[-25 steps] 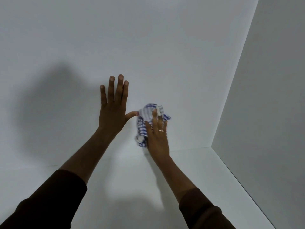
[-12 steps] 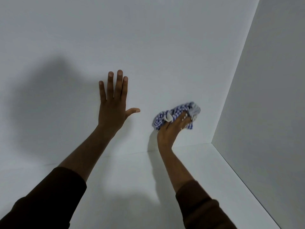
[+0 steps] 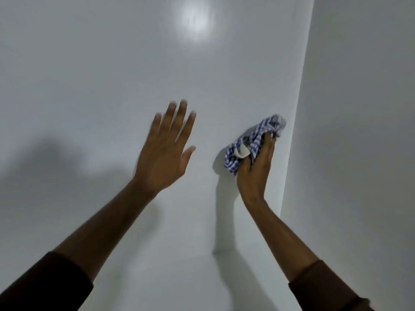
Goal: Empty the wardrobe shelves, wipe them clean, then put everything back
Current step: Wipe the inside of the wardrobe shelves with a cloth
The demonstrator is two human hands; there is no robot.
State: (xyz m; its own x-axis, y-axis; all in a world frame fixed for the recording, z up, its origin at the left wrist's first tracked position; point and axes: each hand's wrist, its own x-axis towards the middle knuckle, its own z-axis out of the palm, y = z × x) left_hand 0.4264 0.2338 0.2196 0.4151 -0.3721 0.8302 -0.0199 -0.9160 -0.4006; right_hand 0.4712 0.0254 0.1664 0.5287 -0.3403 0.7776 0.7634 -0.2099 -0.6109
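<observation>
Wiping is the step in hand. The right hand point(image 3: 256, 167) grips a bunched blue-and-white striped cotton cloth point(image 3: 253, 142) and presses it against the white glossy back panel of the wardrobe point(image 3: 112, 63), close to the corner where the white side panel point(image 3: 359, 131) meets it. The left hand point(image 3: 164, 153) is spread with straight fingers, holding nothing; it is motion-blurred, and whether it touches the back panel I cannot tell. Below both forearms lies the white flat shelf board point(image 3: 179, 283), with nothing on the part in view, so emptying looks done for this compartment at least. By my judgement the task sits near its middle: cleaning is under way, other shelves may remain out of view, and returning the contents is all left to do. No brand, label or writing shows on the cloth or panels.
</observation>
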